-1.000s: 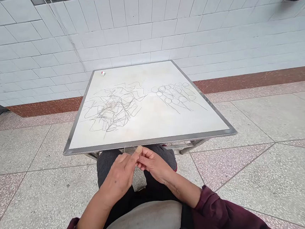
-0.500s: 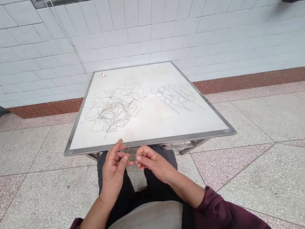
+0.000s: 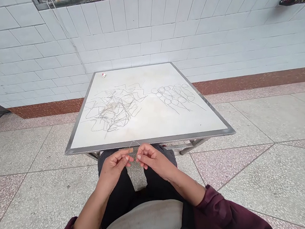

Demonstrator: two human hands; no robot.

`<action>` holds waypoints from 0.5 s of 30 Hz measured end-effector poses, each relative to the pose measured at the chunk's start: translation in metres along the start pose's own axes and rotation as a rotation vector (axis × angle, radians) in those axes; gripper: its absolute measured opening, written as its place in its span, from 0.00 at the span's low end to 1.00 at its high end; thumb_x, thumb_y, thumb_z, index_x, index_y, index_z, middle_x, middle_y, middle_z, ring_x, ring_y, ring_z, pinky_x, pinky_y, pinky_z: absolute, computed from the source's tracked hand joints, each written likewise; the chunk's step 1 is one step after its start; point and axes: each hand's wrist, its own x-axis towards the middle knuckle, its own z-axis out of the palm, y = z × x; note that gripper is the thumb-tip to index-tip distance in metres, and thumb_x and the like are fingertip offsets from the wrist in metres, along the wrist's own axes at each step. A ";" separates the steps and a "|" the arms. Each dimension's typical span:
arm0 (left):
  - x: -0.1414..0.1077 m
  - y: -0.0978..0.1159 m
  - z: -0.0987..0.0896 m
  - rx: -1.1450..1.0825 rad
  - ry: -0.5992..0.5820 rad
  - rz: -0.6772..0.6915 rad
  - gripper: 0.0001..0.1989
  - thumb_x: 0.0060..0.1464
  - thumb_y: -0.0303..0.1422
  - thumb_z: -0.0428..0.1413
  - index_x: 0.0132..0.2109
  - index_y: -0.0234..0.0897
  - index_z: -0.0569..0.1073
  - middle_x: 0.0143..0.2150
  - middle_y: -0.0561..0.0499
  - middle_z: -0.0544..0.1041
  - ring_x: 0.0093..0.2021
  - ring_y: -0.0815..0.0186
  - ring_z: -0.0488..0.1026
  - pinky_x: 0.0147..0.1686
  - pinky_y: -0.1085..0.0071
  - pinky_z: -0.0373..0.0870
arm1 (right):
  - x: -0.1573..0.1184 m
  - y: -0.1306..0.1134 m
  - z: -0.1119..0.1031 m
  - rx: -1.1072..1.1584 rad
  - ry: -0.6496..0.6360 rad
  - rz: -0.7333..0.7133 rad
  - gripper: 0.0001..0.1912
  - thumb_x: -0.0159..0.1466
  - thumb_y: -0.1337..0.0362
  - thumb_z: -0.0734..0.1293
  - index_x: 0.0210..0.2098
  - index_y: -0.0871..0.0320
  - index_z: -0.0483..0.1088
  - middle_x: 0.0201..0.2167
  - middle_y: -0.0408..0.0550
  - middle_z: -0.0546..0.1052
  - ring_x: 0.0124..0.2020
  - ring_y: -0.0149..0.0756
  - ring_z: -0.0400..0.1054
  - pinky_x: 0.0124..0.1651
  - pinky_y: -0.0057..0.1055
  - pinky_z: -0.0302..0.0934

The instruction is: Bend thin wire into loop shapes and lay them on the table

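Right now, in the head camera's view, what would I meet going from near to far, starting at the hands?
Left hand and right hand side by side, a thin strand arching between them → table's near edge → tangled dark strands → small red-and-white thing → tiled wall.

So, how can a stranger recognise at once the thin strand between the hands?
Find the white table. At its near edge, the left hand and right hand face each other. The thin strand arches between them, pale, unlike the dark strands on the white table.
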 end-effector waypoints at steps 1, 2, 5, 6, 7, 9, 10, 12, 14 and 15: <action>0.000 -0.001 -0.001 0.009 -0.005 0.004 0.14 0.52 0.35 0.59 0.46 0.36 0.76 0.32 0.50 0.78 0.30 0.69 0.71 0.36 0.72 0.68 | 0.000 0.000 0.000 -0.006 -0.003 -0.003 0.13 0.59 0.56 0.68 0.34 0.57 0.62 0.27 0.39 0.69 0.24 0.24 0.60 0.26 0.23 0.55; 0.000 -0.001 -0.001 0.015 -0.013 0.010 0.14 0.52 0.35 0.58 0.46 0.36 0.77 0.32 0.50 0.78 0.31 0.68 0.72 0.36 0.72 0.68 | 0.000 0.000 0.000 -0.011 -0.004 -0.006 0.13 0.59 0.56 0.68 0.34 0.57 0.62 0.27 0.39 0.69 0.24 0.24 0.60 0.25 0.23 0.55; -0.001 -0.004 -0.001 0.029 -0.038 0.045 0.12 0.54 0.35 0.57 0.45 0.37 0.76 0.34 0.49 0.78 0.33 0.67 0.72 0.36 0.71 0.69 | 0.000 0.001 0.001 -0.016 0.006 -0.015 0.13 0.59 0.57 0.68 0.35 0.56 0.62 0.27 0.39 0.70 0.23 0.24 0.61 0.25 0.23 0.55; -0.001 -0.004 -0.001 0.035 -0.047 0.055 0.12 0.54 0.35 0.57 0.45 0.37 0.76 0.34 0.49 0.78 0.33 0.67 0.72 0.36 0.70 0.69 | 0.000 0.001 0.002 -0.010 0.011 -0.020 0.12 0.59 0.57 0.68 0.35 0.56 0.62 0.27 0.39 0.70 0.24 0.24 0.61 0.25 0.23 0.56; -0.002 -0.005 0.000 0.040 -0.055 0.064 0.13 0.55 0.35 0.56 0.46 0.38 0.76 0.35 0.49 0.77 0.33 0.66 0.72 0.36 0.70 0.69 | -0.001 0.001 0.002 0.001 0.016 -0.026 0.12 0.60 0.57 0.68 0.35 0.56 0.62 0.28 0.40 0.71 0.24 0.24 0.62 0.25 0.23 0.56; -0.003 -0.004 0.001 0.050 -0.056 0.075 0.14 0.55 0.36 0.56 0.48 0.38 0.76 0.35 0.49 0.77 0.33 0.67 0.72 0.37 0.69 0.69 | -0.001 0.003 0.003 0.031 0.025 -0.037 0.12 0.60 0.57 0.68 0.35 0.56 0.62 0.29 0.41 0.72 0.24 0.25 0.63 0.25 0.23 0.55; -0.004 -0.004 0.002 0.052 -0.051 0.077 0.15 0.55 0.36 0.56 0.49 0.38 0.75 0.35 0.49 0.77 0.33 0.66 0.72 0.38 0.69 0.69 | -0.001 0.003 0.003 0.043 0.031 -0.039 0.12 0.60 0.57 0.67 0.35 0.56 0.62 0.29 0.41 0.73 0.24 0.25 0.63 0.25 0.23 0.55; -0.005 -0.003 0.003 0.046 -0.037 0.076 0.16 0.54 0.36 0.57 0.50 0.38 0.75 0.35 0.49 0.77 0.32 0.66 0.72 0.39 0.68 0.69 | 0.000 0.004 0.004 0.049 0.051 -0.039 0.13 0.60 0.56 0.68 0.35 0.57 0.62 0.29 0.42 0.74 0.24 0.25 0.63 0.25 0.23 0.55; -0.007 -0.002 0.005 0.017 -0.025 0.071 0.18 0.52 0.36 0.59 0.50 0.38 0.75 0.35 0.49 0.77 0.33 0.66 0.73 0.40 0.67 0.70 | 0.000 0.005 0.004 0.045 0.072 -0.039 0.13 0.59 0.55 0.68 0.34 0.57 0.63 0.29 0.42 0.74 0.24 0.25 0.62 0.25 0.23 0.55; -0.007 -0.002 0.005 -0.003 -0.021 0.065 0.18 0.51 0.36 0.60 0.50 0.38 0.75 0.36 0.48 0.77 0.33 0.65 0.74 0.41 0.67 0.70 | 0.000 0.005 0.004 0.046 0.081 -0.038 0.14 0.58 0.55 0.69 0.34 0.57 0.64 0.28 0.42 0.73 0.23 0.25 0.62 0.25 0.23 0.54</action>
